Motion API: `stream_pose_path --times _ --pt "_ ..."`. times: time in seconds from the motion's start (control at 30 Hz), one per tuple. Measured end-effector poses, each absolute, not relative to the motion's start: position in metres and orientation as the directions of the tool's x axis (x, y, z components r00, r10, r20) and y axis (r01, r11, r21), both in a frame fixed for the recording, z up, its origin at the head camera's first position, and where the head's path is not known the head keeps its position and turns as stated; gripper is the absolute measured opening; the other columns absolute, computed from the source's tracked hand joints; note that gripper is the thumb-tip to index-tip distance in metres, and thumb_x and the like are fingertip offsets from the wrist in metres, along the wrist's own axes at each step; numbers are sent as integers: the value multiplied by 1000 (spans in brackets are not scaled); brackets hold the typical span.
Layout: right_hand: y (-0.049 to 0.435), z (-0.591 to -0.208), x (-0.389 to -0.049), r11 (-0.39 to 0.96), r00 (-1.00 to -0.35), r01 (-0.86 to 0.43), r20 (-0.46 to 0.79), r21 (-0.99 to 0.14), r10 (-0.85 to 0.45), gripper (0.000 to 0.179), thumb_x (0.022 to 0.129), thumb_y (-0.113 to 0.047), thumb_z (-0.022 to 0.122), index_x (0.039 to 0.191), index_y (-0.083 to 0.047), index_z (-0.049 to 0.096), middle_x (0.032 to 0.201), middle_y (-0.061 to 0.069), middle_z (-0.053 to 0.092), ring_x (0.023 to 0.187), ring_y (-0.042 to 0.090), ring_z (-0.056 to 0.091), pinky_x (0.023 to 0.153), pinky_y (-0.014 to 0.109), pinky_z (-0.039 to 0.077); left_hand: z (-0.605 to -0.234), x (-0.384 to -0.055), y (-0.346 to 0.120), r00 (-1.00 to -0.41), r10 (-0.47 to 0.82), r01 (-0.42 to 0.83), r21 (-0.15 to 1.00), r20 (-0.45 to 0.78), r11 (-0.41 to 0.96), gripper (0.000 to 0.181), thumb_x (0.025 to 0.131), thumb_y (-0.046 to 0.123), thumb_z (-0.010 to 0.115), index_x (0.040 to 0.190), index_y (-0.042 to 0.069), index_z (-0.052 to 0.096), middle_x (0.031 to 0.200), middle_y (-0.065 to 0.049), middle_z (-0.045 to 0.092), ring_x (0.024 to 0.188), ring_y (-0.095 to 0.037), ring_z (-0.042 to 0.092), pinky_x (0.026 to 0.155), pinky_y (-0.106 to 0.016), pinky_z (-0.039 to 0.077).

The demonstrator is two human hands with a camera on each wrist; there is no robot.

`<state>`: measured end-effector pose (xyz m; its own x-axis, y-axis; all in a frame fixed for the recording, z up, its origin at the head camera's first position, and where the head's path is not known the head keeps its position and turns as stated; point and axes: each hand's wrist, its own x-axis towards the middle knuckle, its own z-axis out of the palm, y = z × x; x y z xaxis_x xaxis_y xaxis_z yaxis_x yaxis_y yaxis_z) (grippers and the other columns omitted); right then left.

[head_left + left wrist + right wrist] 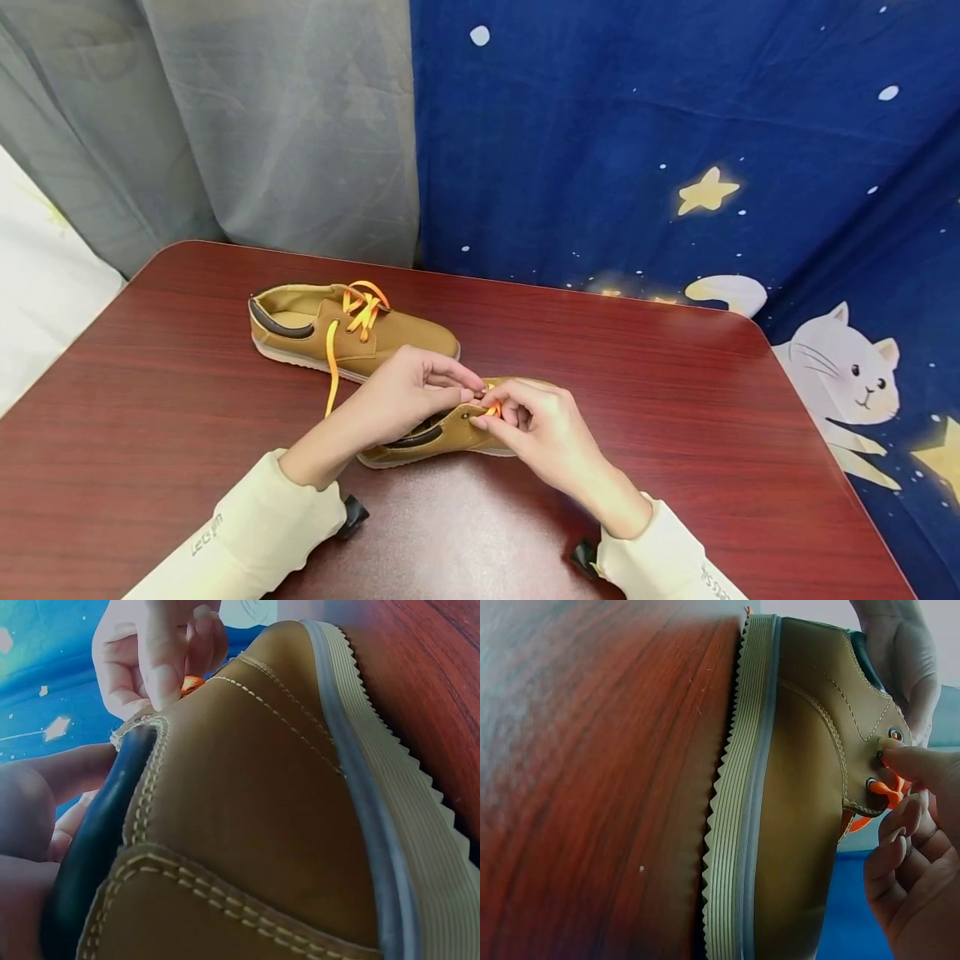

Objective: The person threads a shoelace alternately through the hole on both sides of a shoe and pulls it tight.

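Observation:
A tan lace-up shoe [442,433] with a dark padded collar [112,825] stands on the table, toe to the right. My right hand [543,425] is at its lacing, the thumb on the side flap [866,724] beside an eyelet and the other fingers curled behind the flap. Orange shoelace [889,791] comes out of a nearby eyelet, close to those fingers. My left hand [416,392] reaches over the shoe's opening, thumb and forefinger close together near the tongue. What lies between its fingertips is hidden.
A second tan shoe [405,333] stands just behind, its yellow-orange lace [332,358] trailing down over the near side. The dark red table [675,417] ends at a grey curtain [300,125] and a blue star-patterned one [600,150].

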<state>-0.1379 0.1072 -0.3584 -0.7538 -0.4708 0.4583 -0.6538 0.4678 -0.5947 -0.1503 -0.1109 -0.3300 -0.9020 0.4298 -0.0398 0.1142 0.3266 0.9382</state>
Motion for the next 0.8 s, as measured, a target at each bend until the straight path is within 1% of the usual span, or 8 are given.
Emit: stream_pose_path --times 0.17,0.3,0.33,0.43,0.53,0.57,0.6,0.8 --pt "107 -360 -137 473 -759 -649 467 -596 -453 15 81 -14 84 89 -19 73 65 -10 53 59 0 45 52 13 37 -329 -150 -111 -898 438 132 925 -41 357 17 92 10 66 105 6 77 103 -8 79 94 -11 74 78 -25 55" --pt "106 -359 -136 492 -779 -626 461 -606 -424 16 80 -16 86 89 -19 73 64 -10 53 57 0 45 51 13 37 -328 -150 -112 -888 458 149 920 -36 362 20 94 8 62 107 4 76 104 -8 79 91 -7 71 74 -22 52" --pt "106 -358 -135 499 -785 -619 459 -607 -415 17 79 -16 86 89 -19 73 64 -10 53 57 -1 45 51 13 37 -328 -150 -112 -884 465 138 926 -44 351 20 95 8 61 108 3 75 103 -9 78 85 -6 69 70 -20 50" --pt "105 -356 -132 518 -788 -616 472 -593 -395 20 77 -17 88 90 -19 72 63 -10 52 57 -1 45 52 11 37 -326 -150 -112 -873 480 78 947 -86 312 23 100 12 58 113 0 73 103 -9 78 81 -4 67 68 -18 51" --pt "104 -354 -127 513 -761 -648 508 -562 -404 20 78 -14 86 88 -18 70 63 -10 51 57 -1 46 54 10 38 -323 -149 -113 -863 491 49 949 -117 312 28 100 20 61 118 1 70 102 -8 79 84 -5 69 74 -20 53" --pt "104 -354 -126 514 -755 -655 510 -554 -412 18 79 -15 85 87 -18 70 62 -10 51 57 -1 46 54 10 38 -322 -148 -114 -859 497 52 946 -121 320 29 100 23 63 118 2 70 103 -7 79 90 -6 71 79 -22 55" --pt "103 -353 -123 517 -756 -654 503 -552 -419 16 80 -16 84 85 -19 69 61 -11 50 56 -3 45 53 9 37 -321 -148 -115 -856 504 68 941 -117 333 29 99 24 64 118 3 70 102 -6 79 90 -7 71 80 -23 54" --pt "93 -350 -111 605 -834 -551 354 -574 -423 14 89 -29 77 77 -26 72 52 -18 50 51 -12 40 49 10 36 -317 -144 -117 -825 556 120 928 -104 352 23 99 15 62 118 4 70 111 -7 77 102 -13 73 86 -25 55"
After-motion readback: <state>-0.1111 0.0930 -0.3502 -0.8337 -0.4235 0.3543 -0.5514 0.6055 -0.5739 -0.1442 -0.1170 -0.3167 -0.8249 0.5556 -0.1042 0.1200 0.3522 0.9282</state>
